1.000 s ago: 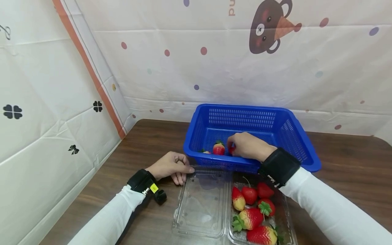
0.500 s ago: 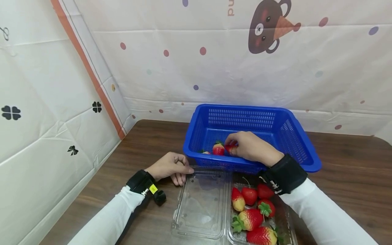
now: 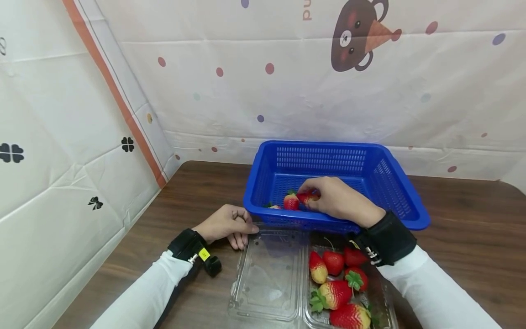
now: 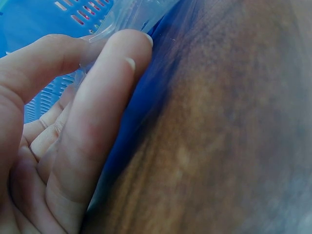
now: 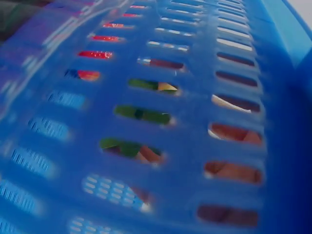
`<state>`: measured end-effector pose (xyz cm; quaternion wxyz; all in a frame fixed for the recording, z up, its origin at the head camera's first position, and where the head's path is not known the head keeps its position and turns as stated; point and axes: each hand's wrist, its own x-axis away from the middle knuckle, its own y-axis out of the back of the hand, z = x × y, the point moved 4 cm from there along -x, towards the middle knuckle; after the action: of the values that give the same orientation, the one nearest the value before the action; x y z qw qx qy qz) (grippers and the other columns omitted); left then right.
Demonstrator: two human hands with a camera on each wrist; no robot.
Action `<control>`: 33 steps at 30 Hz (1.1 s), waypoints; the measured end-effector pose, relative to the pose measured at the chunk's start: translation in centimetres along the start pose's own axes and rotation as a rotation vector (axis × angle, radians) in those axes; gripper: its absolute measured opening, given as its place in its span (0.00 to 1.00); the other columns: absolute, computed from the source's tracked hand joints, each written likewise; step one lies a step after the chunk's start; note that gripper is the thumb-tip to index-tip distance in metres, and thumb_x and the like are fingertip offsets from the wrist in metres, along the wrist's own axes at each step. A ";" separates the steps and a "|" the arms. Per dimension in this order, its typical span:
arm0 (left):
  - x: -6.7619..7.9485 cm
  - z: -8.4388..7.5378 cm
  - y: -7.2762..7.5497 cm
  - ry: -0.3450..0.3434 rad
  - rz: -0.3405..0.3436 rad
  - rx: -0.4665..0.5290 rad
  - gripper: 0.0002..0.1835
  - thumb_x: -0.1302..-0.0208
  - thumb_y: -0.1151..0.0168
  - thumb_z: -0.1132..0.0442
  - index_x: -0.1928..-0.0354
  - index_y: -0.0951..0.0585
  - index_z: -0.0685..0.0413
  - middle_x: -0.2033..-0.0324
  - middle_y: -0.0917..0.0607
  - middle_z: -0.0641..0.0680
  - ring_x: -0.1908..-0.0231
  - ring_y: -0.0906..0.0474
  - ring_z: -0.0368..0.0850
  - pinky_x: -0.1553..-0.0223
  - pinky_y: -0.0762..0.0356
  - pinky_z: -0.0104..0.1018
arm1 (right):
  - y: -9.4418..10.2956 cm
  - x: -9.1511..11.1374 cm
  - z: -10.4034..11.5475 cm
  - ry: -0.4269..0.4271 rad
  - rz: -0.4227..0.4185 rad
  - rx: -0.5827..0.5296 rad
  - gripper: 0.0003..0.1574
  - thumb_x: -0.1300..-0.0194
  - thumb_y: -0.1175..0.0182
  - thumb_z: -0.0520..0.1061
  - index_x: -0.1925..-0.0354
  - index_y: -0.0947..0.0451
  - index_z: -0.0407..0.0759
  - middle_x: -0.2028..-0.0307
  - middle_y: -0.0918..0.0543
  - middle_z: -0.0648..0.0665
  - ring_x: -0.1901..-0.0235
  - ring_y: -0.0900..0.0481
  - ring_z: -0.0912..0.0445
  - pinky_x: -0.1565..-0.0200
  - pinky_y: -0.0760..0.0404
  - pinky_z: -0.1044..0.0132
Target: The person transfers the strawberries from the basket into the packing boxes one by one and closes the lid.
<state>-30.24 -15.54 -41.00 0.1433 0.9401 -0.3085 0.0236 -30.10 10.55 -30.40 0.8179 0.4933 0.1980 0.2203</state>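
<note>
My right hand (image 3: 339, 198) reaches over the near rim of the blue basket (image 3: 324, 145) and pinches a red strawberry (image 3: 306, 197) between thumb and fingers. Beside it in the basket lies another strawberry (image 3: 291, 202), and a further one (image 3: 274, 207) shows only partly above the rim. With thumb and finger, my left hand (image 3: 226, 224) pinches the far left corner of the clear plastic box's lid (image 3: 269, 274); the left wrist view shows the plastic (image 4: 129, 19) between the fingertips. In the right wrist view the basket wall (image 5: 190, 112) hides most of that hand.
The lid lies folded open, joined to the clear tray (image 3: 384, 304) on its right. Several strawberries (image 3: 336, 294) lie in that tray, close in front of the basket. A patterned sheet (image 3: 230, 105) hangs behind the brown table (image 3: 209, 183).
My right hand has lifted the strawberry slightly and tilted, so more of the fruit shows. The left hand keeps its place at the lid corner. The head view shifts slightly.
</note>
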 end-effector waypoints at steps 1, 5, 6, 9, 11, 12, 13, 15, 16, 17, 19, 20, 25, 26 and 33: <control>0.0 0.0 0.0 -0.001 0.000 -0.001 0.17 0.44 0.29 0.55 0.65 0.21 0.61 0.81 0.15 0.58 0.83 0.18 0.49 0.83 0.17 0.32 | 0.0 0.1 0.0 0.004 -0.006 -0.001 0.15 0.38 0.38 0.38 0.51 0.19 0.43 0.57 0.17 0.43 0.59 0.22 0.51 0.55 0.16 0.50; 0.1 0.0 0.0 -0.003 -0.003 -0.008 0.16 0.43 0.29 0.55 0.65 0.21 0.61 0.81 0.15 0.58 0.83 0.18 0.50 0.83 0.17 0.32 | 0.3 0.6 0.1 0.015 -0.035 0.002 0.16 0.37 0.37 0.39 0.50 0.19 0.44 0.55 0.17 0.43 0.58 0.23 0.51 0.54 0.16 0.49; 0.0 0.0 0.1 -0.003 -0.003 -0.007 0.16 0.44 0.29 0.55 0.65 0.21 0.61 0.81 0.15 0.58 0.83 0.18 0.50 0.83 0.17 0.33 | 0.3 0.7 0.1 0.016 -0.040 0.002 0.16 0.37 0.37 0.39 0.50 0.19 0.44 0.55 0.17 0.43 0.57 0.23 0.50 0.54 0.16 0.48; 0.1 0.0 0.1 -0.002 -0.003 0.004 0.17 0.44 0.29 0.55 0.66 0.22 0.61 0.82 0.15 0.58 0.83 0.18 0.50 0.83 0.17 0.33 | 0.5 1.0 0.1 0.018 -0.056 0.013 0.17 0.37 0.36 0.39 0.49 0.20 0.44 0.53 0.18 0.43 0.56 0.23 0.50 0.54 0.16 0.48; 0.1 0.0 0.1 0.000 -0.003 0.013 0.17 0.44 0.29 0.55 0.66 0.22 0.61 0.82 0.16 0.58 0.84 0.19 0.49 0.84 0.17 0.33 | 0.7 1.3 0.1 0.018 -0.061 0.024 0.17 0.37 0.36 0.39 0.49 0.20 0.45 0.53 0.18 0.43 0.56 0.23 0.50 0.54 0.16 0.48; 0.1 0.0 0.0 0.002 -0.002 0.017 0.17 0.44 0.29 0.55 0.66 0.22 0.62 0.82 0.16 0.58 0.84 0.19 0.49 0.84 0.17 0.33 | 0.7 1.4 0.2 0.019 -0.064 0.031 0.17 0.38 0.36 0.39 0.49 0.20 0.45 0.53 0.18 0.43 0.56 0.23 0.50 0.55 0.16 0.48; 0.1 0.0 0.0 0.003 -0.001 0.020 0.16 0.44 0.29 0.55 0.66 0.22 0.62 0.82 0.16 0.57 0.84 0.19 0.49 0.84 0.17 0.33 | 0.8 1.5 0.2 0.021 -0.067 0.038 0.18 0.38 0.36 0.39 0.49 0.20 0.45 0.53 0.18 0.43 0.56 0.23 0.50 0.55 0.16 0.48; 0.1 0.0 0.0 0.006 0.001 0.026 0.16 0.44 0.29 0.56 0.66 0.22 0.61 0.83 0.16 0.57 0.84 0.19 0.48 0.84 0.17 0.33 | 1.0 1.7 0.4 0.027 -0.075 0.053 0.18 0.38 0.35 0.39 0.49 0.20 0.45 0.53 0.18 0.43 0.56 0.23 0.50 0.55 0.16 0.48; 0.1 0.0 -0.1 0.007 0.002 0.029 0.16 0.44 0.29 0.56 0.66 0.22 0.62 0.83 0.16 0.57 0.84 0.19 0.48 0.84 0.17 0.33 | 1.0 1.8 0.5 0.030 -0.082 0.061 0.18 0.38 0.35 0.40 0.49 0.20 0.45 0.53 0.18 0.43 0.56 0.23 0.50 0.56 0.16 0.49; 0.1 0.0 -0.1 0.007 0.003 0.030 0.16 0.44 0.29 0.56 0.66 0.22 0.61 0.83 0.16 0.57 0.84 0.19 0.48 0.84 0.17 0.33 | 1.1 1.9 0.5 0.032 -0.089 0.066 0.18 0.39 0.35 0.40 0.49 0.20 0.45 0.52 0.18 0.43 0.56 0.23 0.50 0.55 0.16 0.48; 0.0 -0.1 -0.1 0.008 0.003 0.034 0.16 0.45 0.29 0.56 0.66 0.22 0.61 0.83 0.16 0.57 0.84 0.19 0.47 0.84 0.17 0.33 | 1.3 2.3 0.7 0.035 -0.104 0.077 0.19 0.39 0.34 0.40 0.48 0.20 0.45 0.52 0.18 0.42 0.54 0.23 0.49 0.54 0.16 0.47; 0.0 -0.1 -0.1 0.009 0.004 0.035 0.17 0.45 0.28 0.56 0.66 0.22 0.61 0.83 0.16 0.57 0.85 0.19 0.47 0.84 0.17 0.33 | 1.4 2.5 0.7 0.035 -0.111 0.083 0.19 0.39 0.34 0.40 0.48 0.20 0.45 0.52 0.18 0.43 0.54 0.23 0.49 0.54 0.15 0.48; 0.0 -0.1 -0.1 0.012 0.003 0.029 0.17 0.45 0.28 0.55 0.66 0.22 0.61 0.83 0.16 0.56 0.85 0.19 0.47 0.84 0.17 0.32 | 1.9 3.4 0.8 0.042 -0.145 0.107 0.20 0.40 0.34 0.39 0.48 0.20 0.46 0.52 0.19 0.43 0.57 0.23 0.51 0.58 0.14 0.51; 0.0 -0.1 -0.1 0.012 0.003 0.027 0.17 0.45 0.29 0.55 0.66 0.22 0.61 0.83 0.16 0.56 0.85 0.19 0.47 0.84 0.17 0.32 | 2.0 3.6 0.8 0.048 -0.151 0.109 0.20 0.40 0.34 0.39 0.48 0.20 0.45 0.52 0.19 0.43 0.57 0.23 0.52 0.59 0.14 0.52; 0.1 -0.1 0.0 0.018 0.000 0.018 0.17 0.45 0.28 0.55 0.66 0.22 0.61 0.83 0.16 0.56 0.84 0.19 0.47 0.84 0.17 0.33 | 2.5 4.9 1.1 0.100 -0.202 0.145 0.23 0.42 0.32 0.38 0.47 0.21 0.45 0.52 0.18 0.43 0.56 0.22 0.51 0.59 0.13 0.51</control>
<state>-30.15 -15.52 -40.88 0.1377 0.9411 -0.3068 0.0345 -25.92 13.54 -28.19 0.7873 0.5169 0.3027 0.1464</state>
